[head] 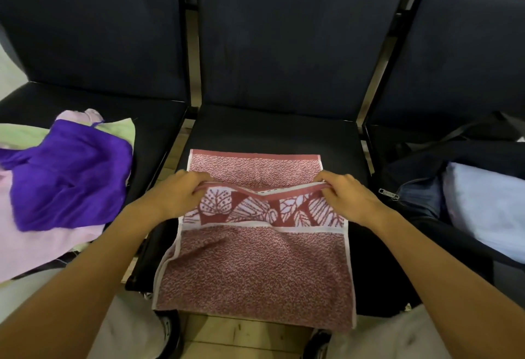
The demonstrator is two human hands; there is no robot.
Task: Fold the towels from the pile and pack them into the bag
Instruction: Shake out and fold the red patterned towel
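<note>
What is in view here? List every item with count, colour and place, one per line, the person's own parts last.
red patterned towel: one, red and white with a leaf band, on the middle seat, near end hanging over the front edge
pile of towels: one pile, purple on top of pink and pale green, on the left seat
bag: one, dark, unzipped, on the right seat
light blue cloth: one, inside the bag
seats: three, dark, side by side
left hand: pinches the towel's lifted edge at its left end
right hand: pinches the same edge at its right end
</note>
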